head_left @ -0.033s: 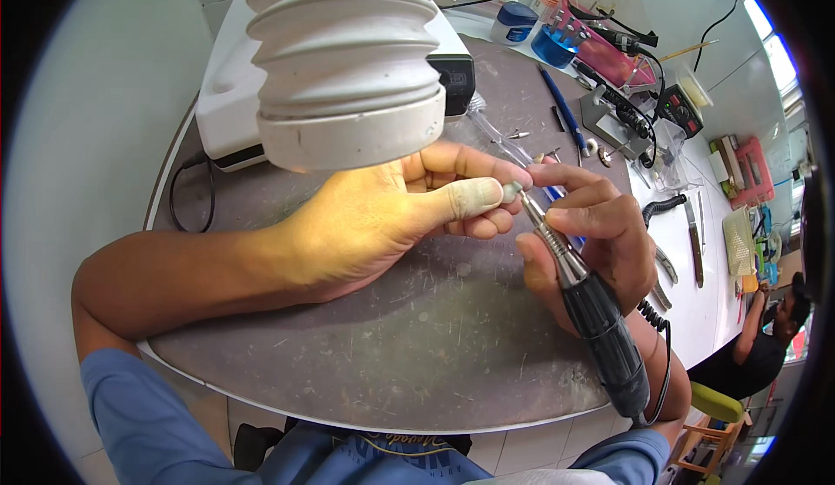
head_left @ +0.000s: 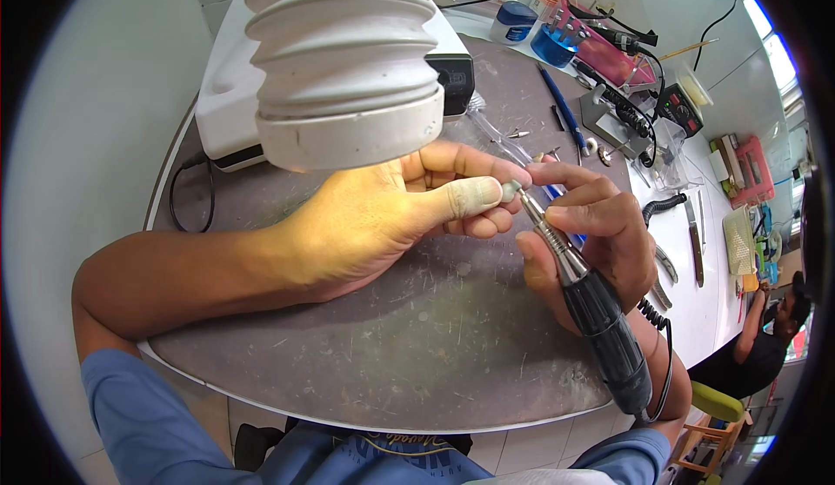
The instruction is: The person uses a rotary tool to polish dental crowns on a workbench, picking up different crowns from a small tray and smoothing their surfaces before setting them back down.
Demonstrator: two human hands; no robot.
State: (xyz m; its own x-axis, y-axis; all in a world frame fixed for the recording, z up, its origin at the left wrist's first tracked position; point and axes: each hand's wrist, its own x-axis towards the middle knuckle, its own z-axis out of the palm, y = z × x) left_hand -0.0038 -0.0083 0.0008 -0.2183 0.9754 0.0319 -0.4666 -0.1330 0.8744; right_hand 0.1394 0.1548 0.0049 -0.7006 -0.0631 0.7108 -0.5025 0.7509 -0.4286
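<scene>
Grey and small, the workpiece (head_left: 508,191) sits pinched at the left hand (head_left: 374,224) fingertips — thumb closed over it — just under the white ribbed hose (head_left: 344,59). From the head view, the right hand (head_left: 591,233) grips the rotary handpiece (head_left: 583,285), its long axis slanting up-left, tip touching the piece.

Grey, scuffed tabletop with tools strewn along its far side

The rounded grey tabletop (head_left: 391,346) is scratched and dusty, its near part bare. On its far left stands a white box-shaped machine (head_left: 228,93) with a black cable (head_left: 187,198) looping beside it. Farther right lie a blue pen-like tool (head_left: 564,111), small metal bits (head_left: 518,133), a grey metal stand (head_left: 609,111), a blue round pot (head_left: 551,46) and a white jar with a blue lid (head_left: 512,22). Pliers (head_left: 663,263) rest on the adjoining white surface.
</scene>
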